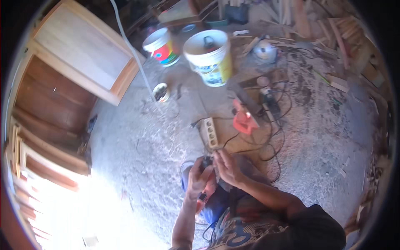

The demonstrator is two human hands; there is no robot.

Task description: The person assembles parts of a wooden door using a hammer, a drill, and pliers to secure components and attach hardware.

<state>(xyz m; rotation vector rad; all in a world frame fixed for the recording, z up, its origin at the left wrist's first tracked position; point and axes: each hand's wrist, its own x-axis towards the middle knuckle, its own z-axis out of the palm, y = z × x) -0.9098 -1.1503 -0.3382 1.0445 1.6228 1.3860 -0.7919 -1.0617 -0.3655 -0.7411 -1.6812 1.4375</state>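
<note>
Dark sleeve (317, 227); black object (206, 162) within left grip (198, 177).

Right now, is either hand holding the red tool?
No, the red tool lies apart from the left hand and right hand, near the power strip.

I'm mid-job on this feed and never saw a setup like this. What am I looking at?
There's no machine here: these are a person's own bare hands. The single picture comes from a wide fisheye camera on their head, looking down, so straight edges bend near the rim. The left hand holds a small dark object; the right hand is right beside it, though blur hides whether it grips anything. Ahead on the rough grey floor lie a pale power strip and a red tool, with two buckets farther off.
</note>
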